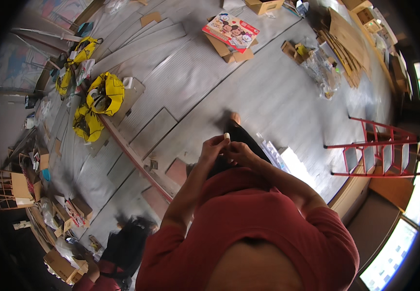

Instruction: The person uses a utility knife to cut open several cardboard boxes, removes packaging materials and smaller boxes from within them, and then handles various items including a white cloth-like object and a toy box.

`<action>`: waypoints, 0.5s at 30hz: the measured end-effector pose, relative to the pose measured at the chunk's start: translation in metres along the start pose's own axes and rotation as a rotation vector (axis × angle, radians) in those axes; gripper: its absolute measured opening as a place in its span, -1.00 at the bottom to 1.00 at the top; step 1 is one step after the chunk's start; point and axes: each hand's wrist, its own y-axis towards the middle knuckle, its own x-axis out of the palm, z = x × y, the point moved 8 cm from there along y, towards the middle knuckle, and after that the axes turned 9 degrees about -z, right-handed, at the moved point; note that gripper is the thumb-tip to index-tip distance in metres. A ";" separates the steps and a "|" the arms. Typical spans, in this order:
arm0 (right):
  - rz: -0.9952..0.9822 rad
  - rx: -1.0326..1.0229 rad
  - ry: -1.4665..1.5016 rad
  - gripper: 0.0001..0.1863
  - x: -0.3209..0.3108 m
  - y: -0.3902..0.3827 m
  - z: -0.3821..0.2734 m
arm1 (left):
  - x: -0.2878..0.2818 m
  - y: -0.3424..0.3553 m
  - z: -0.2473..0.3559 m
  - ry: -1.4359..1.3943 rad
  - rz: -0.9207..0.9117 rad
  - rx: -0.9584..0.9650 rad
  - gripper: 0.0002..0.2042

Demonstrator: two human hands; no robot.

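My left hand (213,147) and my right hand (241,152) meet in front of my waist, their fingertips close together. A small, whitish, stubby piece (227,136) sticks up at the left fingertips, pinched there; its kind is too small to make out. The right fingers curl just beside and below it, and whatever lies between them is hidden. Below the hands, dark trousers (249,141) cover my leg, and one foot (235,118) points forward on the grey floor.
Yellow bags (105,92) stand at the left beside a long reddish rail (127,148). A red boxed item (232,32) rests on an open carton ahead. Plastic wrap (322,72) and cardboard (348,41) lie far right, near a red stepladder (375,146). Another person (125,247) is at lower left.
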 end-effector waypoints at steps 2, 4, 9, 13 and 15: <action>-0.087 -0.034 -0.040 -0.83 -0.008 0.021 -0.014 | -0.007 0.011 0.017 0.007 -0.014 0.004 -0.74; -0.142 -0.112 -0.127 -0.85 -0.021 0.046 -0.023 | -0.013 0.025 0.035 -0.080 -0.031 0.057 -0.73; -0.100 -0.250 -0.419 -0.79 -0.059 0.100 -0.079 | -0.022 0.058 0.085 -0.180 0.111 0.112 -0.75; -0.113 -0.255 -0.649 -0.62 -0.108 0.123 -0.127 | -0.006 0.101 0.112 -0.306 0.213 0.064 -0.74; -0.197 -0.142 -0.685 -0.57 -0.134 0.126 -0.159 | 0.005 0.124 0.130 -0.290 0.242 0.061 -0.75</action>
